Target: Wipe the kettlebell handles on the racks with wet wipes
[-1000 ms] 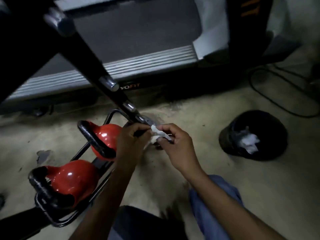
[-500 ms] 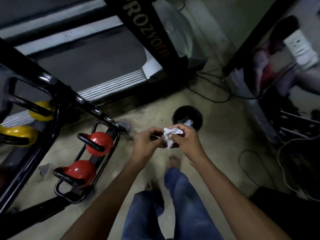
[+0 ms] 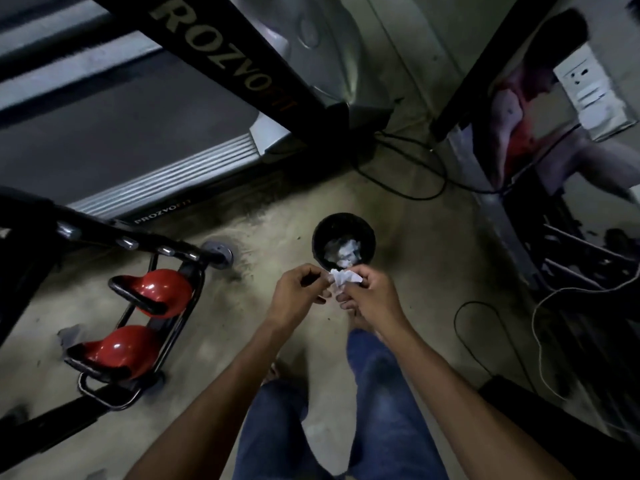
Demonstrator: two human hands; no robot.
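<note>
A crumpled white wet wipe (image 3: 341,279) is pinched between my two hands at mid-frame. My right hand (image 3: 372,296) grips most of it; my left hand (image 3: 299,294) holds its left edge with the fingertips. Two red kettlebells with black handles sit on the low black rack (image 3: 180,327) at the left: the far kettlebell (image 3: 162,289) and the near kettlebell (image 3: 121,348). Both hands are well to the right of the rack and above the floor.
A black round bin (image 3: 343,242) with used white wipes stands on the floor just beyond my hands. A treadmill (image 3: 138,140) fills the upper left. Cables (image 3: 415,174) trail over the floor at right. My jeans-clad legs (image 3: 374,410) are below.
The view has risen and swung right, away from the rack. My hands, still holding the wipe, have moved from beside the red kettlebells to just in front of the bin.
</note>
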